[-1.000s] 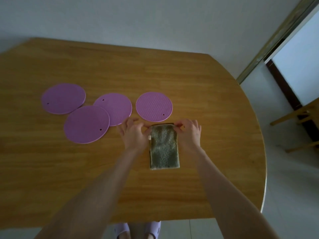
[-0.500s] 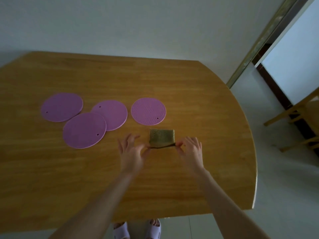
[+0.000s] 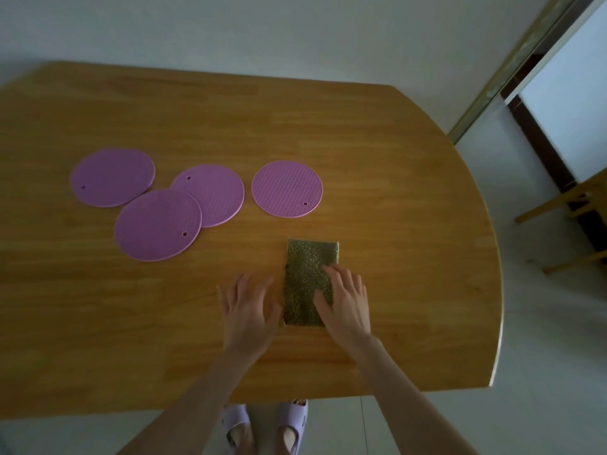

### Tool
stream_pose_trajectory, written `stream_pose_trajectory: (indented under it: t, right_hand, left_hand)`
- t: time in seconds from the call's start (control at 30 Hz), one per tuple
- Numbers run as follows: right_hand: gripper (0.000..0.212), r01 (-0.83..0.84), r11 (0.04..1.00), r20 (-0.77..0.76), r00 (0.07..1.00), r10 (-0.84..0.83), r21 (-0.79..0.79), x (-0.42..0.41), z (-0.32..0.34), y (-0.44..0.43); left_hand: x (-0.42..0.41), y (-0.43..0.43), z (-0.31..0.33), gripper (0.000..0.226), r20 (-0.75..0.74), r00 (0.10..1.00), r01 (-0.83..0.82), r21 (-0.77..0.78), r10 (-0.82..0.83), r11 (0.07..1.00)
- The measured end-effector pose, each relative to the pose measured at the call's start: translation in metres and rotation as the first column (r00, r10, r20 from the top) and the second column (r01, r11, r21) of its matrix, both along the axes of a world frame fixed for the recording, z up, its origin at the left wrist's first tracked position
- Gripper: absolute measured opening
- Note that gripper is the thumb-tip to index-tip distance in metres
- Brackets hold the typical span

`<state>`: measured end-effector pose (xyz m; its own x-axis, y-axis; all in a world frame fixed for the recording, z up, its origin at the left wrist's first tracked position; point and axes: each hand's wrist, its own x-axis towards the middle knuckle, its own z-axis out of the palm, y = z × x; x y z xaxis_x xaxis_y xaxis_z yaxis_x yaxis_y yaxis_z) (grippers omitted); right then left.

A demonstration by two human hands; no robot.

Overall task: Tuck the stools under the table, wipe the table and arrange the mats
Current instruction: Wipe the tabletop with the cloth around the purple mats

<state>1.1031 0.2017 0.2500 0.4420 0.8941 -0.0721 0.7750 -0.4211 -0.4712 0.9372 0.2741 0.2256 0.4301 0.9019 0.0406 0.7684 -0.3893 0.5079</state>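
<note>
Wooden bench (image 3: 394,152) seen from above, w/ a rounded R edge. Green cloth (image 3: 303,277) lies flat on it, folded into a long rectangle, near the front edge and a bit R of centre.

R hand (image 3: 345,300) rests palm-down on the cloth's R side. Its fingers are straight and spread, the thumb is on the fabric, and it grips nothing. L hand (image 3: 249,307) is just L of the cloth, also flat w/ straight, splayed fingers and holding nothing. It's blurred, so can't tell if it touches the bench or the cloth's edge.

Four round purple mats sit further back, L of the cloth:
- Far-L mat (image 3: 111,177) is nearest the L edge.
- Front mat (image 3: 157,224) overlaps the lower-L part of the middle mat (image 3: 216,195) and meets the far-L mat's rim.
- R mat (image 3: 286,189) lies apart from the other three, textured side up, just behind the cloth.

Each mat has a small hole near the rim.

Below the front edge are two pale slippers (image 3: 295,421) on a light floor. A wooden stool (image 3: 578,208), partly cut off, stands at far R, well apart from the bench.
</note>
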Motion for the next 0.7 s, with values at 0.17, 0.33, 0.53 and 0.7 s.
stream_pose_trajectory:
  t: [0.17,0.33,0.53,0.7]
  right_hand:
    - [0.066,-0.089,0.981,0.137,0.984,0.113,-0.172,-0.017,-0.020,0.043]
    - [0.067,-0.042,0.977,0.174,0.982,0.079,-0.207,-0.026,-0.039,0.059]
    - [0.060,0.016,0.974,0.253,0.966,0.043,-0.226,0.005,-0.052,0.052]
    - [0.058,0.156,0.975,0.278,0.955,-0.107,-0.161,-0.001,-0.050,0.023]
  left_hand:
    - [0.007,0.023,-0.011,0.062,-0.226,0.974,-0.005,-0.007,0.003,1.000]
    - [0.010,0.029,-0.020,0.056,-0.355,0.935,-0.037,-0.041,0.020,0.998]
    - [0.010,0.029,-0.024,0.057,-0.405,0.914,-0.046,-0.054,0.021,0.997]
    - [0.010,0.029,-0.028,0.060,-0.411,0.912,-0.037,-0.059,0.010,0.998]
